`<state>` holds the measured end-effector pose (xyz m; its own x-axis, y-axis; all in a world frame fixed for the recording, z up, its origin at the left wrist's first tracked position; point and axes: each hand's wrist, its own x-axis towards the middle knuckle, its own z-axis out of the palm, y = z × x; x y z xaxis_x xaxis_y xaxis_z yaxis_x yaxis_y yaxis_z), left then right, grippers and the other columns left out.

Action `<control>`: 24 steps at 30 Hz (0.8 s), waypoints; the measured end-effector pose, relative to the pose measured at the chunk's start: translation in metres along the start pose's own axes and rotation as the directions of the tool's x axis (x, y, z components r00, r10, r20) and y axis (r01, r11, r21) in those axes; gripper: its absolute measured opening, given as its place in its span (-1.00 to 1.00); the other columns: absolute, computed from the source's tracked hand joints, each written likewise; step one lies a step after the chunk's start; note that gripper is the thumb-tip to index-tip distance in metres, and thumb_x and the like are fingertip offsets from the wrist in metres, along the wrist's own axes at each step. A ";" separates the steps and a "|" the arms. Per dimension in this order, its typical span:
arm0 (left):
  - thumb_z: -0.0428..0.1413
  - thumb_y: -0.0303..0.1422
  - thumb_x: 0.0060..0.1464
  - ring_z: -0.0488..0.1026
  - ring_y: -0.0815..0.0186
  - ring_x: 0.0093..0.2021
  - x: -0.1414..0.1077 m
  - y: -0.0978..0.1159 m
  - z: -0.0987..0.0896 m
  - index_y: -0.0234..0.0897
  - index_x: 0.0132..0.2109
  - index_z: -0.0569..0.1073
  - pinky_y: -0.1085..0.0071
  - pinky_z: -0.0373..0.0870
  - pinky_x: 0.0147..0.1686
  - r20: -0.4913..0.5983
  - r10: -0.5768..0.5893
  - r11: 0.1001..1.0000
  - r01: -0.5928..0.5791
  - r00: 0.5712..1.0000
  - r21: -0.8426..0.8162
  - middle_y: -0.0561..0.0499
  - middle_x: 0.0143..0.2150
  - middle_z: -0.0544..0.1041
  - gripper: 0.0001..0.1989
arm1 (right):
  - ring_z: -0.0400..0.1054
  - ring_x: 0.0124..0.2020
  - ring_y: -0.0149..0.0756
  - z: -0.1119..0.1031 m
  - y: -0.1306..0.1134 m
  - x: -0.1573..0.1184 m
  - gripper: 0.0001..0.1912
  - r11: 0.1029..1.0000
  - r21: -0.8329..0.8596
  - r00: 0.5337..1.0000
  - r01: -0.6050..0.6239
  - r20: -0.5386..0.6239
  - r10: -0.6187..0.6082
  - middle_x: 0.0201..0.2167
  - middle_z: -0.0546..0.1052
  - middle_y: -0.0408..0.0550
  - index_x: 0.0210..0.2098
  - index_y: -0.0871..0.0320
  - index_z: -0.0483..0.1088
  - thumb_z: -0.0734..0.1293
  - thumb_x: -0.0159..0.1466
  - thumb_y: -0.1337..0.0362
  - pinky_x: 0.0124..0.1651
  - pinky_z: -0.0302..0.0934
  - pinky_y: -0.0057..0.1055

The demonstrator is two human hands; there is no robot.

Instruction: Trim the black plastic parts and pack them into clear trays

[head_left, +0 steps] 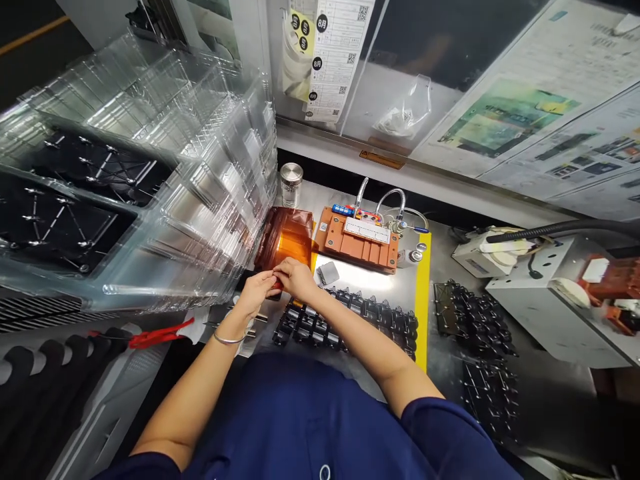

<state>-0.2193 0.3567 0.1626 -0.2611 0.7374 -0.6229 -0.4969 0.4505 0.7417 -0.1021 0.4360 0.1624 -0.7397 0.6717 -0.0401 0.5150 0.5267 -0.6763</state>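
My left hand (257, 295) and my right hand (295, 277) meet at the front edge of an amber translucent bin (293, 230). The fingertips of both are pinched together; whatever they hold is too small or hidden to make out. Just right of my right hand lies a small grey block (329, 273) on the metal bench. Below my right forearm are rows of black parts (370, 310). Behind them sits an orange-brown fixture (357, 239) with a white perforated strip on top and metal hoses at its back.
Tall stacks of clear plastic trays (215, 193) rise at the left. A lidded glass jar (291, 183) stands behind the bin. More black parts (473, 320) lie right of the yellow strip (423, 300). Grey machinery (540, 287) occupies the far right. Red-handled pliers (160, 333) lie lower left.
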 end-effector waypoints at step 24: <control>0.13 -0.44 0.16 0.45 0.43 -0.40 0.018 0.004 0.009 -0.39 -0.24 0.45 0.44 0.47 -0.39 0.037 -0.164 0.986 0.164 0.986 0.004 0.06 -0.33 0.49 -0.93 | 0.32 -0.26 -0.32 0.013 0.023 -0.017 -0.83 0.956 0.273 0.973 -0.108 -0.167 0.157 -0.33 0.43 -0.05 -0.33 0.17 0.28 0.10 0.33 0.34 -0.19 0.26 -0.37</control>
<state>-0.2184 0.3759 0.1569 -0.1454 0.6714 -0.7267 -0.5293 0.5677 0.6305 -0.0834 0.4295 0.1376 -0.5665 0.8238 -0.0223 0.4535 0.2890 -0.8431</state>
